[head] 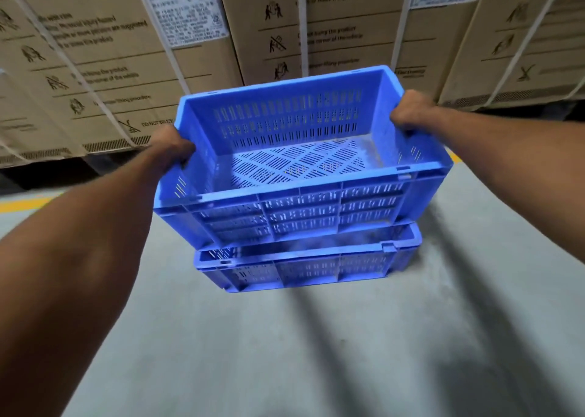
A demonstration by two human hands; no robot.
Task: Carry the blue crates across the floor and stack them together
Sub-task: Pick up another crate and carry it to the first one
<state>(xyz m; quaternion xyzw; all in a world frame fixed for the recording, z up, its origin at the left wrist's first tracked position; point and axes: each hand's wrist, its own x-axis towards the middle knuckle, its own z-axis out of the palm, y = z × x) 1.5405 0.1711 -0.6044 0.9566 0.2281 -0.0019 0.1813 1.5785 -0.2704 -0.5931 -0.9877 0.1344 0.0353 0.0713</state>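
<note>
My left hand and right hand clamp the short ends of the upper blue crate, tilted over a lower blue crate on the grey floor, before stacked cartons.

Empty slotted blue crate above another blue crate

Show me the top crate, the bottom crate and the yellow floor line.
Top crate (304,209): head view, on its near outer wall.
Bottom crate (304,269): head view, on its near side wall.
Yellow line (22,206): head view, on the left stretch of the stripe.
</note>
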